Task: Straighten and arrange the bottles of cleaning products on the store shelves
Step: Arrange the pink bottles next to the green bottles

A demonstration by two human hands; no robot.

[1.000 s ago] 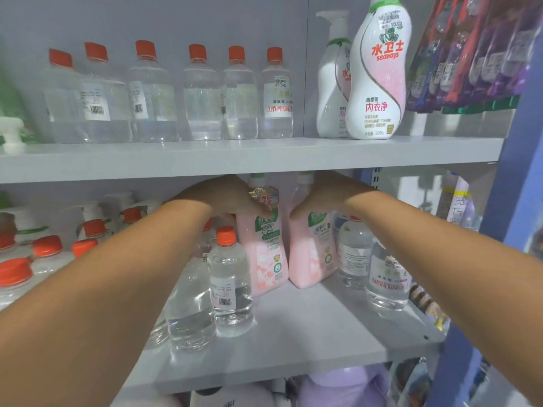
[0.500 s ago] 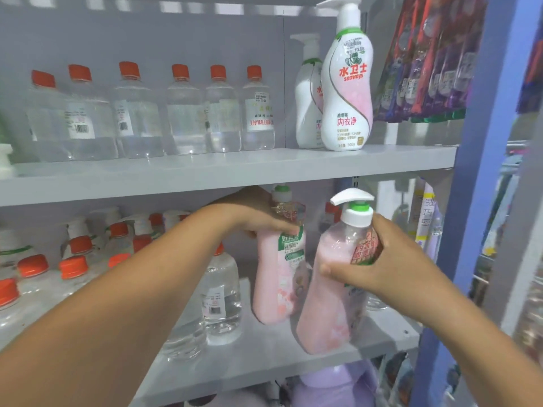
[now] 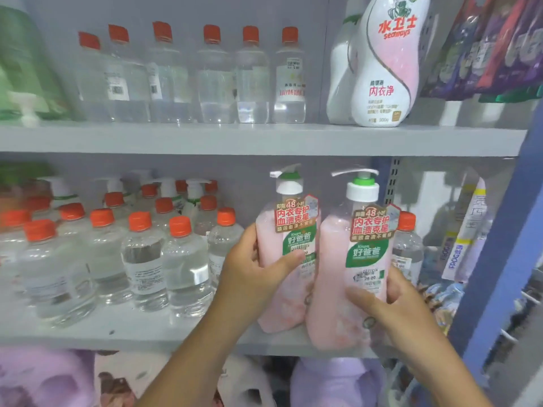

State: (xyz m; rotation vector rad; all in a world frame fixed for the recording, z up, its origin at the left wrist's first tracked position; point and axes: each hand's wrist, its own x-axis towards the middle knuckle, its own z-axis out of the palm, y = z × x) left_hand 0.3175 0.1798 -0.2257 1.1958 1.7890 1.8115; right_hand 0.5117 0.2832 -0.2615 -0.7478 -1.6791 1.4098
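While both pink pump bottles sit at the front right of the middle shelf (image 3: 126, 330), I've got one in each hand: left hand (image 3: 249, 277) wrapped round the left pink bottle (image 3: 286, 259), thumb across its label; right hand (image 3: 390, 306) clamped low on the right pink bottle (image 3: 346, 274). Hands apart, each closed on its own bottle. Labels both face out, bottles touching side by side, right one nearer the shelf lip and looking slightly tilted — can't tell if its base is fully down. Step in hand, as I read it: squaring this pair up. Next move calls for seating both bases flat, pushing the right one back level with its neighbour, pump heads turned the same way. Watch the clear orange-capped bottle (image 3: 407, 248) just behind on the right and the block of clear bottles (image 3: 141, 259) just to the left — easy to knock. Top shelf row (image 3: 217, 77) looks tidy already.
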